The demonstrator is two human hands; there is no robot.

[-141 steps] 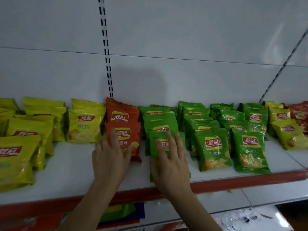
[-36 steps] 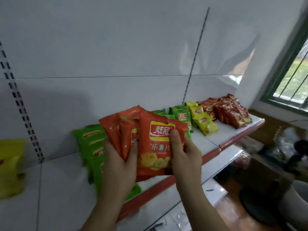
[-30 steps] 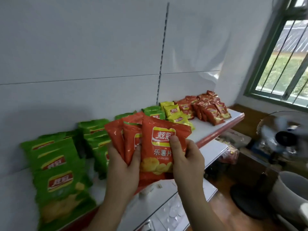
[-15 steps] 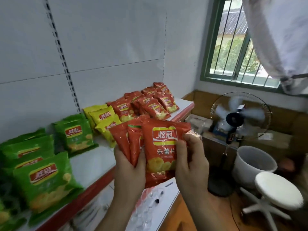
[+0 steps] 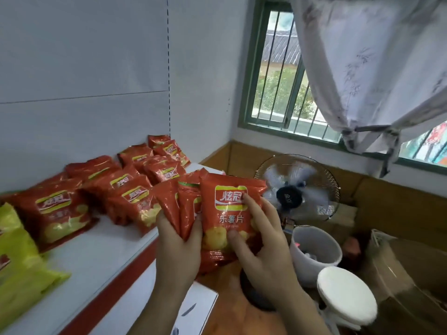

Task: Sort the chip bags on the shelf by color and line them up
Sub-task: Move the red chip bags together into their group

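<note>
The red bags point(image 5: 212, 213), a fanned handful of at least three, are held in front of the shelf point(image 5: 96, 259), off its right end and above its red front edge. The left hand point(image 5: 179, 245) grips the rear bags from below; the right hand point(image 5: 263, 240) pinches the front bag, thumb on its face and fingers at its right edge. Progress, as a judgement: the sort is well advanced. A red group point(image 5: 116, 187) already stands on the right end of the shelf, and yellow bags point(image 5: 17, 257) lie at the left edge of the view. Remaining steps: place the held bags with the red group and straighten the rows, which overlap unevenly. Labels: the front bag carries a red band with white characters "炫冠" inside a yellow-green frame, and "乐薯片" below it, above a picture of chips. Beyond the shelf stand a fan point(image 5: 296, 189), a bucket point(image 5: 314, 247) and a stool point(image 5: 346, 296).
</note>
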